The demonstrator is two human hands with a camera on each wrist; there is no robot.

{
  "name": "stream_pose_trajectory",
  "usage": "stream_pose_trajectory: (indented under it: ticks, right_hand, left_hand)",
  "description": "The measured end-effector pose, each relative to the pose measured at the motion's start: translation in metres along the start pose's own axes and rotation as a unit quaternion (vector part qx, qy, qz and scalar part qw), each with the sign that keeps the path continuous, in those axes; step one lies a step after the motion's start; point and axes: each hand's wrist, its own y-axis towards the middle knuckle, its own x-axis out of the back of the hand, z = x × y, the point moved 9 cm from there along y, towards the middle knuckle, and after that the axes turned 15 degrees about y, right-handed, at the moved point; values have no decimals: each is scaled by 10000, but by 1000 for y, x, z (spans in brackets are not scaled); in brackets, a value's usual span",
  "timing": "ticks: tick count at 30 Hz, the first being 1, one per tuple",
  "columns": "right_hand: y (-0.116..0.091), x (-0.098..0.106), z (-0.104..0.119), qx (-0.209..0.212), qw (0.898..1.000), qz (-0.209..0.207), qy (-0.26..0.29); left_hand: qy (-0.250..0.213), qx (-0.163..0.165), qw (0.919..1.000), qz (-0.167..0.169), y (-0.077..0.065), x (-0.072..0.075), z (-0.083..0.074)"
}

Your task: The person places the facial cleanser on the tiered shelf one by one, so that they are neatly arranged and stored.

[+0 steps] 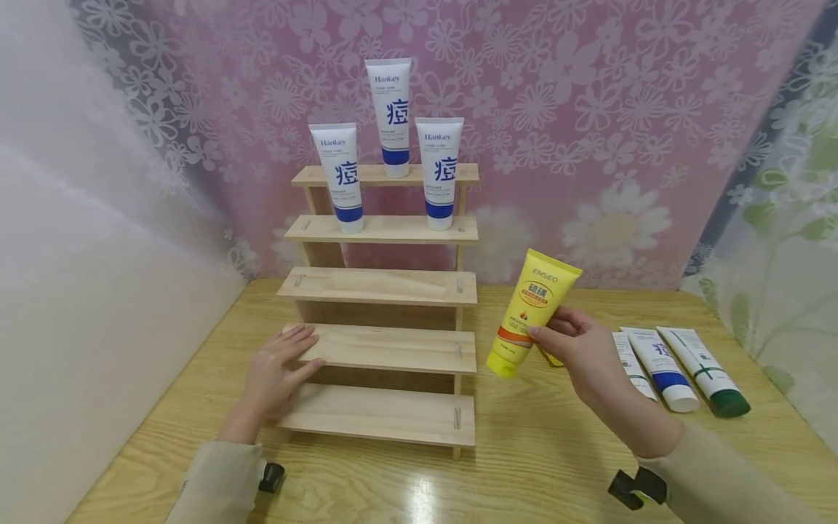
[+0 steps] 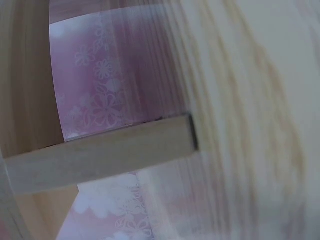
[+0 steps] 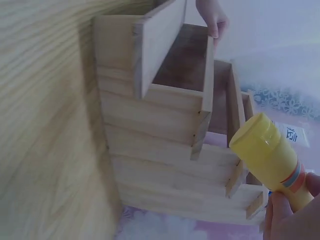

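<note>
My right hand [image 1: 585, 349] pinches a yellow ENSEO tube [image 1: 533, 309] between thumb and fingers, its cap end tilted down to the left. The tube is above the table, just right of a stepped wooden display rack [image 1: 393, 349]. In the right wrist view the yellow tube [image 3: 267, 155] points its cap toward the rack's side. My left hand [image 1: 275, 371] rests on the left end of a lower step, fingers extended over the board. Three white Hankey tubes stand upright on their caps: one tube [image 1: 390, 116] on the top step, a left tube [image 1: 340, 175] and a right tube [image 1: 439, 175] one step lower.
On the table [image 1: 537, 458] at the right lie a white tube with a blue band [image 1: 657, 367], a white tube with a green cap [image 1: 703, 371] and a partly hidden white tube [image 1: 631, 367]. Another yellow item [image 1: 551, 357] shows behind my right hand. Floral cloth [image 1: 556, 145] hangs behind.
</note>
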Motion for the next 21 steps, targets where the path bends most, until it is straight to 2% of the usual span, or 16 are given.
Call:
stream_pose_trajectory:
  ticks: [6,12,21]
  right_hand:
    - [17,-26,10,238,9993,111,273]
    - [32,-52,21,551,9977,242,297]
    - [56,-99,31,769,9949,447,475]
  left_hand:
    - [-95,44,9999,-31,0,-1,1]
    - [-24,-18,9999,-109,0,0,1]
    - [0,-69,9998,-161,1,2,-2]
